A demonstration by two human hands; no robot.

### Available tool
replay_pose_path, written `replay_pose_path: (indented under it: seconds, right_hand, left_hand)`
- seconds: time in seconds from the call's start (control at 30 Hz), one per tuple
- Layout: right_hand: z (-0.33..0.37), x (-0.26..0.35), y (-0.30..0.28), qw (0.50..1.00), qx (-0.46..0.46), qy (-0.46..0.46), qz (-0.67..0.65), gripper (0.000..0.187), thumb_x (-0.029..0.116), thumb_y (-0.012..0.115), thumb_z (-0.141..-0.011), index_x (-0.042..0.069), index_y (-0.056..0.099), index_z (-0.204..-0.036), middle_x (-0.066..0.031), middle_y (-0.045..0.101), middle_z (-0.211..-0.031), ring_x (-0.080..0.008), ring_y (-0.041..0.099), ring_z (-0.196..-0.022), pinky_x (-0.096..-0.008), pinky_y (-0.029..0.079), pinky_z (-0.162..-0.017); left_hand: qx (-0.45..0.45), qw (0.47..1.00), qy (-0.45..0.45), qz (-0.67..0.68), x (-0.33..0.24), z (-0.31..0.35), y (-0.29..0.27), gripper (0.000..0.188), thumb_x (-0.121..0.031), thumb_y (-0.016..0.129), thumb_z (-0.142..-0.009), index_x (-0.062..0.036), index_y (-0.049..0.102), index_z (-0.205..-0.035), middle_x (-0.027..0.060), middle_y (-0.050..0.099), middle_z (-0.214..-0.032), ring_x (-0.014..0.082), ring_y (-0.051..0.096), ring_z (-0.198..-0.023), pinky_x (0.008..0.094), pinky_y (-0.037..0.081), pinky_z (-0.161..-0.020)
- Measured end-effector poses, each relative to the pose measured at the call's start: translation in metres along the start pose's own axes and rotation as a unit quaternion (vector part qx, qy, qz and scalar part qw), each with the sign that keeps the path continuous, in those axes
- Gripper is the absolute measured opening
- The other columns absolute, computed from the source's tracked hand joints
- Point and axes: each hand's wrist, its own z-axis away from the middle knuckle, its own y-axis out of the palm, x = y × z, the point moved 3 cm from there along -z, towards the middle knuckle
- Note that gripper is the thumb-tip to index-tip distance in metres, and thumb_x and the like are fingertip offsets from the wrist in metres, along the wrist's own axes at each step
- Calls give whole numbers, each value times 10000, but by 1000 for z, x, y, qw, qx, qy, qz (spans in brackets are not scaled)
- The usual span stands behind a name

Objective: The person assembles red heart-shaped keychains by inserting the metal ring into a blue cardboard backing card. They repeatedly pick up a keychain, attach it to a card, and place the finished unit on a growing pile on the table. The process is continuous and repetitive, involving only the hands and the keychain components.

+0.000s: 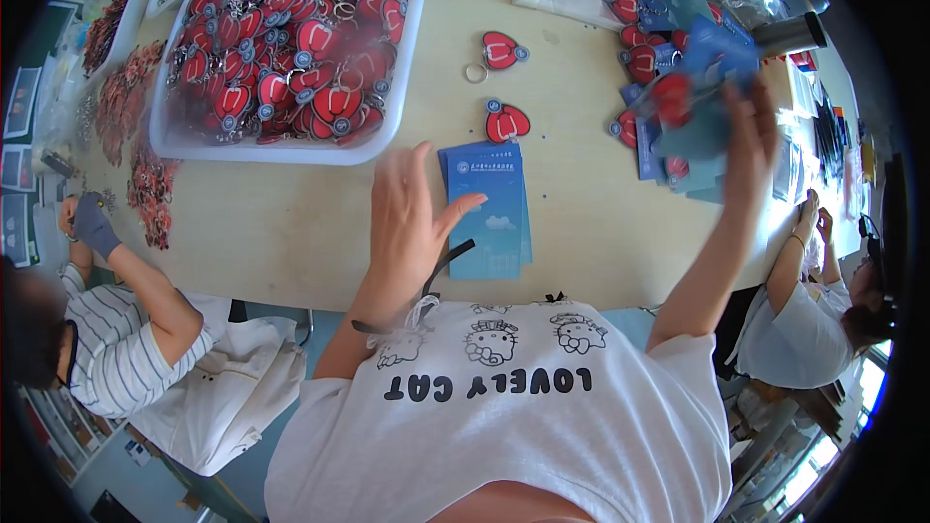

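My left hand (407, 218) is open, thumb and fingers spread, at the left edge of a small stack of blue printed cards (489, 228). A red oval keychain (507, 122) touches the top of that stack; another red keychain (501, 50) with a metal ring lies farther back. My right hand (751, 140) is over a pile at the right, smeared by motion. At its fingertips is a blurred blue card (719, 50) with a blurred red keychain (670, 99); it appears to be held, though the exact grip is hard to see.
A white bin (281, 154) heaped with red keychains stands at the back left. Loose reddish pieces (150, 194) lie beside it. Cards with keychains (641, 63) overlap at the right, near a dark cylinder (790, 34). Other people's hands work at the far left (92, 223) and far right (816, 218).
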Motion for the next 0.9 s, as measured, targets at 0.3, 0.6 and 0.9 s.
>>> replay_pose_path:
  seconds: [0.3,0.6,0.9]
  right_hand:
    - [-38,8,49,838,-4,-342,425,343,158,729,-766,74,629,-1083,-107,598,-1099,-278,549,-1039,-404,440,-887]
    - [21,-20,193,844,371,-334,196,164,199,683,-810,113,667,-949,-55,548,-1027,-228,511,-1048,-381,393,-912]
    - [9,-20,186,805,423,-386,154,115,111,673,-806,79,647,-914,-65,561,-1057,-258,556,-1002,-371,446,-892]
  left_hand:
    - [22,994,-98,32,14,7,21,588,-228,818,-677,-26,506,-1132,58,533,-790,236,497,-816,364,409,-762]
    - [30,937,-203,281,31,5,12,370,-89,746,-771,-9,508,-1043,41,627,-816,101,545,-798,230,409,-693]
    - [37,904,-173,390,12,18,-10,187,-90,669,-864,38,588,-973,48,611,-897,93,536,-772,227,417,-694]
